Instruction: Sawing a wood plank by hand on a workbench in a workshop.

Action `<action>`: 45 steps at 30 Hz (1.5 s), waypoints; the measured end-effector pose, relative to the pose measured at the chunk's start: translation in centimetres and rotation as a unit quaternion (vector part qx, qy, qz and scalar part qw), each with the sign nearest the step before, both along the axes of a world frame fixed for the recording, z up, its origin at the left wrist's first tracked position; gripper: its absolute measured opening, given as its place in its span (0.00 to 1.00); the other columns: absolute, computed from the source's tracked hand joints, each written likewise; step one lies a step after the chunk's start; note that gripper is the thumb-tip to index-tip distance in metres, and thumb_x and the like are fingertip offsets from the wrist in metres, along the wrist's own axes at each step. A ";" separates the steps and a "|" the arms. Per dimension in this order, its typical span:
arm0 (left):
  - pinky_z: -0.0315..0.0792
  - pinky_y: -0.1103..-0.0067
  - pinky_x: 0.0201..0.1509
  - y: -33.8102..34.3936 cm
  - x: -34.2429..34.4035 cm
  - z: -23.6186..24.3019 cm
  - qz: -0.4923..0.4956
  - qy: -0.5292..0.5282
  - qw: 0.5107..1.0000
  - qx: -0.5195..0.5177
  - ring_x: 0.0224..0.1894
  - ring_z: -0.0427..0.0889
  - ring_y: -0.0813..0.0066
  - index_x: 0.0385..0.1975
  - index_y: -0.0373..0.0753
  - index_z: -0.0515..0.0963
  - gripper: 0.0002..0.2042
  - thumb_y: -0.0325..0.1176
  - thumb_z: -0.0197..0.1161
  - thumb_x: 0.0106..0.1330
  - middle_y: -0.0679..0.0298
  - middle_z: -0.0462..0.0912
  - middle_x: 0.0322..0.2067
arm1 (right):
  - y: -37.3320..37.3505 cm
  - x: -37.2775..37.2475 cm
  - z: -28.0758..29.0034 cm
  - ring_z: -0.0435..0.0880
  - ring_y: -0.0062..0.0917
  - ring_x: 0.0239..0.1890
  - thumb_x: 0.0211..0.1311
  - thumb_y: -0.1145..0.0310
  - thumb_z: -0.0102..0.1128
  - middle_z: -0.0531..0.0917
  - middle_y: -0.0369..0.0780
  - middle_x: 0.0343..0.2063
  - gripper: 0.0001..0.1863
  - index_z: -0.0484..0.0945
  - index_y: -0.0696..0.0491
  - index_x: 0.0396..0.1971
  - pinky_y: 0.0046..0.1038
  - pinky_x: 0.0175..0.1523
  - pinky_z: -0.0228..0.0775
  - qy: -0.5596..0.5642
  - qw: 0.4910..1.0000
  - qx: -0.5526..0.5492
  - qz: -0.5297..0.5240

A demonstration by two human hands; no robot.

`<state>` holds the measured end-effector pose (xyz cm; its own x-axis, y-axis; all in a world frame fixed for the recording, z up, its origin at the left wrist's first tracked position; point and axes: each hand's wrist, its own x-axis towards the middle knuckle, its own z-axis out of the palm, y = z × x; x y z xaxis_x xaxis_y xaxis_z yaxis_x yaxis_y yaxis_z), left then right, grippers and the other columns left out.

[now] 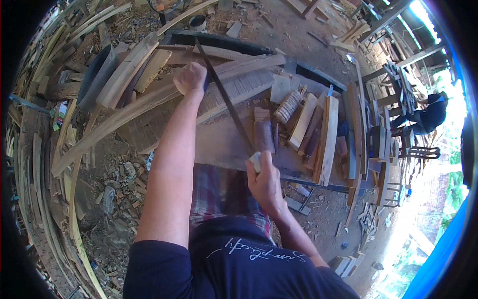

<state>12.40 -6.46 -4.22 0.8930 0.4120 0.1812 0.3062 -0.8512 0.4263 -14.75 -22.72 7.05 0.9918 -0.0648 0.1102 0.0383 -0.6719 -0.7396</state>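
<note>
My right hand (265, 183) is wrapped round the pale handle of a handsaw (227, 99). The long, narrow blade slants up and away to the left, crossing a long wooden board (122, 117) just right of my left hand. With fingers curled, my left hand (190, 79) grips that board near the blade. The board lies at a slant over a wide, ridged slab of wood (234, 91) on the worktable (219, 144). Whether the teeth have cut into the board I cannot tell.
Wood blocks (263, 130) and several short strips (326, 139) lie on the table's right side. A dark bucket (97, 74) stands at the left beside upright planks (128, 70). Scraps litter the ground. Another person (432, 113) is at the far right, near stacked timber.
</note>
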 end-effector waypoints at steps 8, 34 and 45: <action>0.77 0.69 0.41 -1.1 -1.6 2.6 0.012 -0.024 0.999 0.047 0.38 0.87 0.60 0.27 0.40 0.87 0.18 0.36 0.47 0.62 0.53 0.87 0.31 | 1.1 9.4 -5.8 0.81 0.57 0.33 0.66 0.66 0.57 0.80 0.58 0.27 0.15 0.63 0.57 0.43 0.51 0.37 0.72 -0.046 0.998 -0.039 0.019; 0.76 0.64 0.40 -0.6 0.8 -1.8 0.022 -0.068 0.997 -0.030 0.35 0.86 0.56 0.21 0.40 0.85 0.22 0.41 0.44 0.66 0.55 0.86 0.28 | 0.7 1.0 -3.1 0.80 0.58 0.36 0.66 0.68 0.58 0.80 0.58 0.30 0.14 0.63 0.57 0.40 0.51 0.37 0.71 -0.049 0.999 -0.008 -0.023; 0.76 0.70 0.42 -1.2 -2.2 1.8 -0.035 0.013 0.998 0.042 0.38 0.87 0.59 0.27 0.42 0.87 0.20 0.40 0.45 0.66 0.54 0.87 0.30 | 0.5 3.7 -2.7 0.80 0.56 0.35 0.65 0.67 0.58 0.80 0.57 0.29 0.15 0.64 0.57 0.41 0.51 0.36 0.71 -0.070 0.997 -0.014 0.008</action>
<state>10.23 -7.70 -2.46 0.9239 0.3326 0.1890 0.2546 -0.9034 0.3451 -11.08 -22.25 4.40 0.9672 -0.0441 0.2501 0.1513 -0.6911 -0.7067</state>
